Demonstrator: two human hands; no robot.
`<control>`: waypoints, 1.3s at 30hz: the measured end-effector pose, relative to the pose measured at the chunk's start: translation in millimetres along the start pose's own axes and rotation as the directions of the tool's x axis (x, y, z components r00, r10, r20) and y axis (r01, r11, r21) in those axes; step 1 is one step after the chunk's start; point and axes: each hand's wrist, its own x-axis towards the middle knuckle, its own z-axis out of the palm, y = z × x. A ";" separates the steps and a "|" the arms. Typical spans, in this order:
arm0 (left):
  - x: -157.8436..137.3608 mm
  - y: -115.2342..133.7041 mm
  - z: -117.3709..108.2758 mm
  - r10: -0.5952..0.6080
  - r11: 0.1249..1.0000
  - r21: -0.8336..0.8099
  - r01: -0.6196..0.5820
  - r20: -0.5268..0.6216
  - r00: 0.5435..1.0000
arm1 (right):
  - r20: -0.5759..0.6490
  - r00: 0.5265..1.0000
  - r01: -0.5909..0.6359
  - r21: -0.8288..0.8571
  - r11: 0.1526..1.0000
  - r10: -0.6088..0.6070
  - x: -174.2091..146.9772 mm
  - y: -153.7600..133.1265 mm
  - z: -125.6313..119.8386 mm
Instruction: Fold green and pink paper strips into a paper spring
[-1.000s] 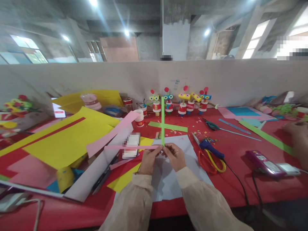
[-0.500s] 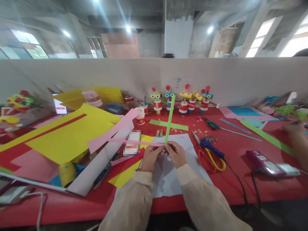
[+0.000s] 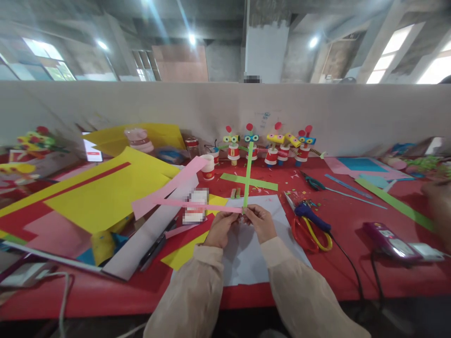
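Observation:
A narrow pink paper strip (image 3: 207,206) and a narrow green paper strip (image 3: 248,173) meet at a right angle between my hands. My left hand (image 3: 222,228) is closed on the pink strip near its right end, and the strip stretches out to the left. My right hand (image 3: 260,221) pinches the lower end of the green strip, which points away from me. The fingertips of both hands come together at the joint and partly hide it. Below them lies a sheet of white paper (image 3: 253,263).
Scissors (image 3: 310,234) and a blue-handled glue gun (image 3: 312,216) with a cord lie right of the paper. Cup figures (image 3: 271,155) stand along the partition. Yellow sheets (image 3: 95,197) and a white roll cover the left. Another person's blurred arm (image 3: 439,202) is at far right.
The view has shifted slightly, moving the scene a little to the right. Both hands keep their pinch on the strips, which hold nearly the same right angle.

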 end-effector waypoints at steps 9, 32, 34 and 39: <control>1.2 -3.8 -0.7 -0.056 0.995 -0.085 0.059 0.036 0.998 | -0.015 1.000 0.018 -0.076 0.997 -0.019 0.0 2.5 -0.8; -1.3 0.0 2.4 -0.040 0.999 -0.010 0.043 0.160 0.986 | -0.098 0.994 0.038 -0.152 0.988 -0.053 0.0 -3.0 -1.7; -0.5 -1.8 3.0 -0.032 0.999 0.031 0.029 0.105 0.994 | -0.076 0.996 0.038 -0.154 0.987 -0.050 -0.8 -2.7 -1.3; 2.0 -5.7 0.0 -0.019 0.997 0.074 0.015 0.052 0.998 | -0.061 0.997 0.036 -0.130 0.991 -0.044 -2.2 -0.8 0.0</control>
